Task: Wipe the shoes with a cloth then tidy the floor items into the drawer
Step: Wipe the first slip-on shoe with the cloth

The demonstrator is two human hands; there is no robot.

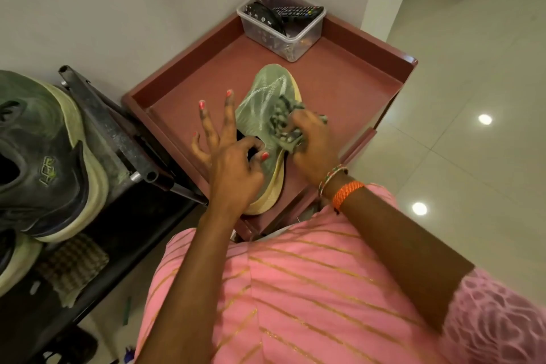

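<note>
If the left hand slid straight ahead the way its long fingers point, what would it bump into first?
Probably the raised back rim of the red tray. The left hand points its fingers up the bare tray floor beside the green shoe; the wall lies beyond. Depth is uncertain.

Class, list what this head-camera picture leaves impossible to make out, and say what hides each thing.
1. Green shoe: its heel and opening, covered by the left hand.
2. Cloth: its full extent, bunched inside the right hand.
3. Clear box: the small items at its bottom, too small to identify.
4. Dark shoe: cut off by the left edge.
</note>
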